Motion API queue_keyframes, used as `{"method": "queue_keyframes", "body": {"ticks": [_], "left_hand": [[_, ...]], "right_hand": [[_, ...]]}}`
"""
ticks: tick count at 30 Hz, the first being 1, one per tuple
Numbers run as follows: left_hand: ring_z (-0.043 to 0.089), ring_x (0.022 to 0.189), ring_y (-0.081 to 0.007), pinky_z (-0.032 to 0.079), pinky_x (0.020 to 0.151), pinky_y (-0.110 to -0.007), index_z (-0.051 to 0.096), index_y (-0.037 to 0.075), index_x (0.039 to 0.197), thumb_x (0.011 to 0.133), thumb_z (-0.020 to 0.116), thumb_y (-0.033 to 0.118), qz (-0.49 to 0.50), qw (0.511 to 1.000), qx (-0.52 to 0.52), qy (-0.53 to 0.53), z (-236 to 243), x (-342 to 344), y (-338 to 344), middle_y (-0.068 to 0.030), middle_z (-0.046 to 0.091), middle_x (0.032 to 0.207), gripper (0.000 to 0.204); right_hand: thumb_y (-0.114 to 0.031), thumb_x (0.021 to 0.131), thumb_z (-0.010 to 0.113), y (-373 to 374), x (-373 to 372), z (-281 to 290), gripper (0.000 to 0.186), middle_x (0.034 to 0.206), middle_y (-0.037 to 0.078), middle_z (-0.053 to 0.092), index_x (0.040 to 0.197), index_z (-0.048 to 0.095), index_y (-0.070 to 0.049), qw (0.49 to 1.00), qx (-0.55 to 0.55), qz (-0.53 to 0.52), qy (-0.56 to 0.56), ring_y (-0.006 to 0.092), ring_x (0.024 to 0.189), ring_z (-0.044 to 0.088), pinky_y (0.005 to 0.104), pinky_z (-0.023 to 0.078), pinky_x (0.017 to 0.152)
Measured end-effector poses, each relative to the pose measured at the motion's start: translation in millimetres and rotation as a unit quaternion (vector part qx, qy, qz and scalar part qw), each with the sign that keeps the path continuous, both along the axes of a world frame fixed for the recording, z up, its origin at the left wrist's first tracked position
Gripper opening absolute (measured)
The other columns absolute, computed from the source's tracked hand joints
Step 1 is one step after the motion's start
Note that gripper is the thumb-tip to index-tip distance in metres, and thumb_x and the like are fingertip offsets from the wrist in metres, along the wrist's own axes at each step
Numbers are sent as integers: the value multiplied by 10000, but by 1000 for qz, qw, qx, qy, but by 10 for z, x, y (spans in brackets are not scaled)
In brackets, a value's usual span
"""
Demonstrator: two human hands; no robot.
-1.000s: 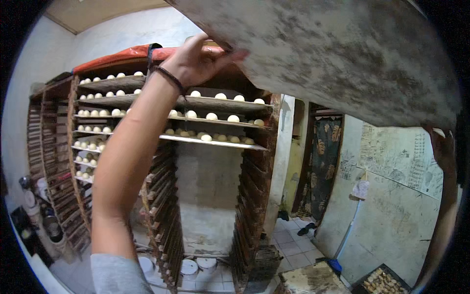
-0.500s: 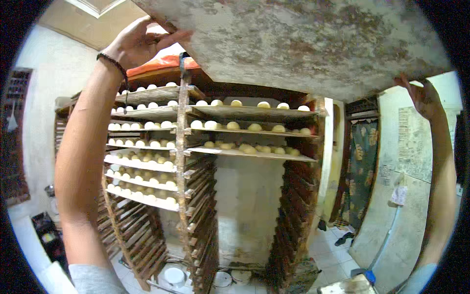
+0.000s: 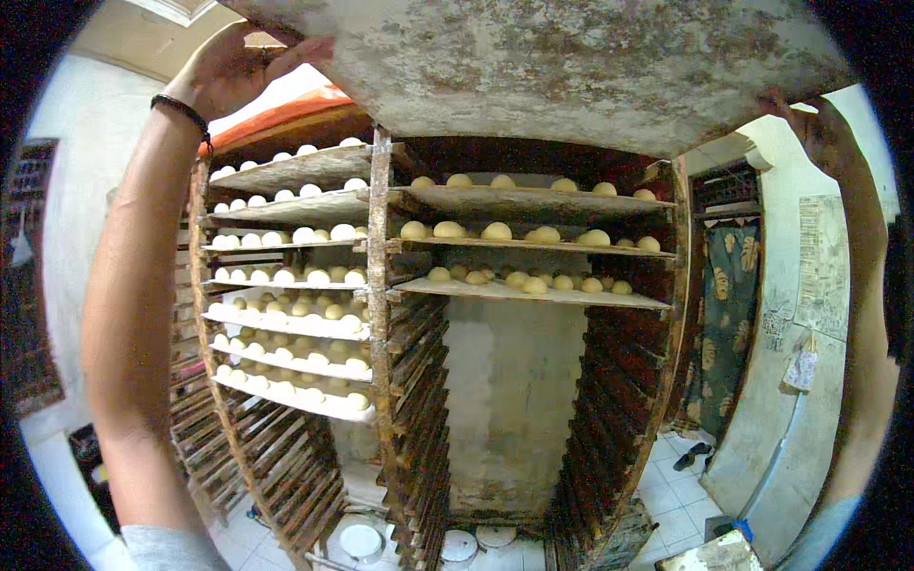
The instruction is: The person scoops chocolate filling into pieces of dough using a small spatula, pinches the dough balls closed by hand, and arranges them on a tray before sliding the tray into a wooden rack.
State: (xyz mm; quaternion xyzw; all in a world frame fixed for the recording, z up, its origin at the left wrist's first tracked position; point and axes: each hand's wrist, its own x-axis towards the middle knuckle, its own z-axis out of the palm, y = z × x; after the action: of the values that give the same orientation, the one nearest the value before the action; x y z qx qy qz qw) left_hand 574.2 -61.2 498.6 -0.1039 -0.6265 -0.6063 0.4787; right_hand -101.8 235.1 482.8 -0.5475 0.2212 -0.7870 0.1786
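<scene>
My left hand [image 3: 249, 64] grips the left edge of a large, mottled grey-white board [image 3: 562, 67] raised overhead at the top of the view. My right hand [image 3: 802, 124] holds its right edge, fingertips partly hidden behind it. Both arms reach up along the sides of the picture. Below the board stands a wooden rack [image 3: 381, 352] of two bays, its upper levels holding flat trays [image 3: 533, 198] with pale, round dough balls [image 3: 495, 230]. The left bay has several filled levels; in the right bay, the lower slots show only bare runners.
An orange cover [image 3: 281, 105] lies over the rack's top. White round containers [image 3: 361, 542] sit on the tiled floor beneath. To the right are a patterned curtain [image 3: 724, 324], dark footwear [image 3: 693, 455], a long blue-handled tool [image 3: 776, 457] against the wall and a pale worktop [image 3: 705, 557].
My left hand has moved left and up with the board, and my right hand has risen into full view on it. The rack now appears more central and larger.
</scene>
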Motion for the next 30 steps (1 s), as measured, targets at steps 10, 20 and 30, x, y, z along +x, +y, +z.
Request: {"method": "queue_keyframes", "body": {"ticks": [10, 20, 30], "left_hand": [[495, 1414, -429, 503, 1196, -438, 445, -186, 1330, 1114, 416, 63, 123, 981, -151, 18, -19, -357, -393, -406, 462, 1469, 331], [497, 1412, -440, 472, 1206, -482, 476, -121, 1375, 1113, 409, 157, -1, 993, 78, 84, -77, -740, -1125, -355, 475, 1507, 388], [524, 1331, -427, 580, 1102, -446, 471, -90, 1383, 1076, 535, 119, 25, 987, -139, 78, -31, -1300, -2855, -321, 488, 1410, 377]], "right_hand": [[-134, 1135, 338, -387, -278, 24, 490, 1505, 413, 440, 1497, 303, 194, 986, 4, -105, 126, 372, 1335, 598, 382, 542, 1150], [-245, 1153, 322, -1363, -454, -63, 528, 1422, 424, 501, 1473, 363, 173, 1000, -24, 12, 4, 408, 1223, 665, 363, 620, 1000], [-418, 1160, 304, -2804, -1917, 146, 586, 1543, 360, 399, 1526, 342, 38, 904, -167, -190, 345, 495, 1350, 519, 603, 539, 1102]]}}
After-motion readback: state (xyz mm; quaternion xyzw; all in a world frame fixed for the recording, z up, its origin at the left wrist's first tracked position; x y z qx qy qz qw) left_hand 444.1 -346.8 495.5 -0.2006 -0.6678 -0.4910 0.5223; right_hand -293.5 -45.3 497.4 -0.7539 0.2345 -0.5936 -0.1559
